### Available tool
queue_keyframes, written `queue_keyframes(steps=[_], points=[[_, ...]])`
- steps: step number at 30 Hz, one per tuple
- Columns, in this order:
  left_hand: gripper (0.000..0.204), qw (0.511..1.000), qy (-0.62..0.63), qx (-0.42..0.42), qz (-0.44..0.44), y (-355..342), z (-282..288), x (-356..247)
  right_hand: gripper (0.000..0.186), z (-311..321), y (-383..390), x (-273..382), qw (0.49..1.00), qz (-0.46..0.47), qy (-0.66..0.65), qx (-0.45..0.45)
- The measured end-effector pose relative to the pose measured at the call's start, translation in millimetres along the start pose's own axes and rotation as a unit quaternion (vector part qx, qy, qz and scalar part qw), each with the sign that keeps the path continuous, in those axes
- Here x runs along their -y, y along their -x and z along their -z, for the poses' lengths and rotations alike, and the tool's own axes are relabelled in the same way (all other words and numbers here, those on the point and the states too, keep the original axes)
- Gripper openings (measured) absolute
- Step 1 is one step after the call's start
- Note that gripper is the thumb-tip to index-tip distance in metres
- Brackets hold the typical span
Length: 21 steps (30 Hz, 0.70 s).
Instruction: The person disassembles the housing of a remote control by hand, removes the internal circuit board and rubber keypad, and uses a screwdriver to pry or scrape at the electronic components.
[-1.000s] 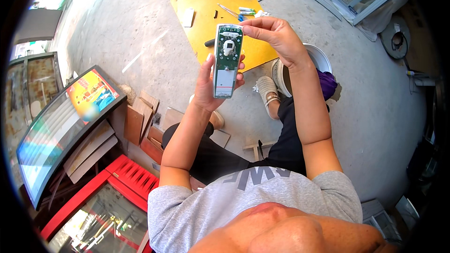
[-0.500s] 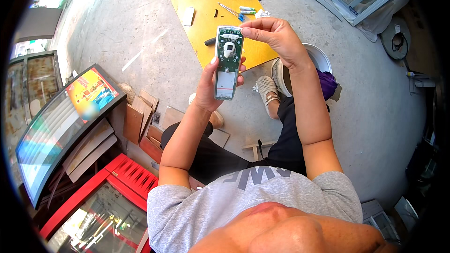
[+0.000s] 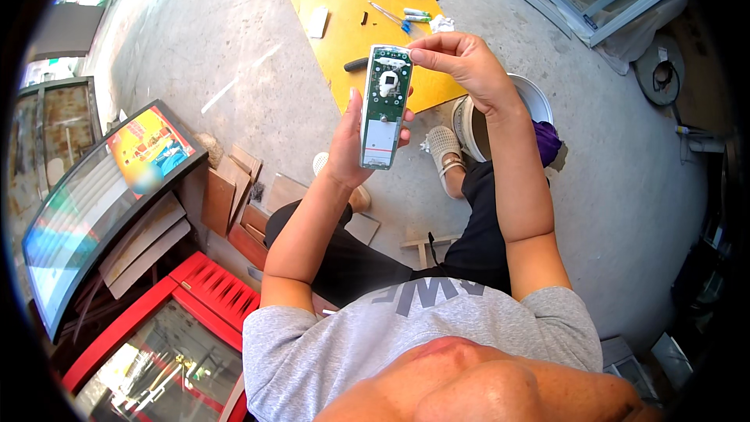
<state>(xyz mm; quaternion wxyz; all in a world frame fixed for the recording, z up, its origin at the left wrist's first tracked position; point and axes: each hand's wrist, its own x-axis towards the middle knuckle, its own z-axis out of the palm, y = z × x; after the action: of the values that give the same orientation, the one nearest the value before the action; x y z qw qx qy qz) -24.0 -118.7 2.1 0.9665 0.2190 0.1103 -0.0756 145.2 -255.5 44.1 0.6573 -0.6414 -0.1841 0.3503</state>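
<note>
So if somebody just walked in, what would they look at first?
Probably the handheld gadget near the top middle, with its green circuit board showing; the left hand holds it, and the right hand has fingertips at its top right corner. Next might be the bright yellow sheet beyond it, then the big red frame at the lower left.
</note>
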Motion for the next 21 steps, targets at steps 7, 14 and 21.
queue_keyframes(steps=[7,14,21], points=[[0.064,0.994,0.06,0.079,0.053,10.1,1.6,1.4,0.023,3.2,-0.5,-1.5,0.998,-0.02,-0.012,0.054],[0.06,0.983,0.143,0.09,0.065,14.5,2.1,4.1,0.025,1.5,1.4,-1.4,0.995,-0.039,-0.02,0.089],[0.065,0.986,0.111,0.123,-0.015,23.1,8.4,-17.3,0.028,22.6,-5.4,8.8,0.996,0.056,0.06,-0.038]])
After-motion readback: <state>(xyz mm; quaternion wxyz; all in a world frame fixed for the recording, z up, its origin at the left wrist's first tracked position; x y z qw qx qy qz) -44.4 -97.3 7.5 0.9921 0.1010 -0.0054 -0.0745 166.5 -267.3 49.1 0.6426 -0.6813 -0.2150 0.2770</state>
